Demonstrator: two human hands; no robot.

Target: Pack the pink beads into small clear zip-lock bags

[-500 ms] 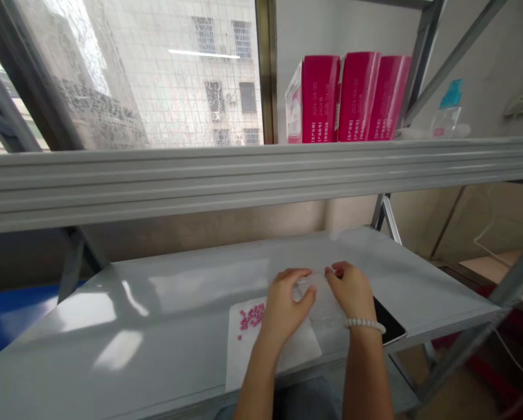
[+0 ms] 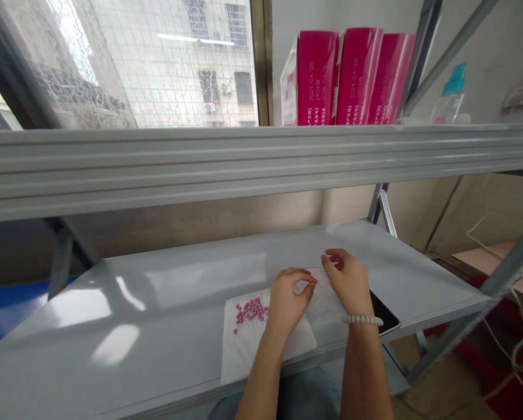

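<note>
A clear plastic bag (image 2: 325,300) with a thin reddish line along its top edge lies on the shelf between my hands. My left hand (image 2: 290,294) pinches the bag's upper left edge, thumb and forefinger meeting. On the other side, my right hand (image 2: 346,280), with a pale bead bracelet (image 2: 363,320) at the wrist, has thumb and forefinger together at the top right corner; the grip itself is partly hidden. Small pink-red round pieces (image 2: 250,309) are scattered on a white paper sheet (image 2: 239,353), beside and partly behind my left hand.
A dark flat tablet or phone (image 2: 382,314) lies partly under my right wrist. The grey shelf board (image 2: 174,326) extends left. A thick metal beam (image 2: 191,163) crosses above, below pink boxes (image 2: 316,76) and a blue-topped bottle (image 2: 450,96).
My left thumb has closed against the forefinger, where a gap showed before. My right hand has shifted slightly up at the bag's corner. The camera view has tilted down a little.
</note>
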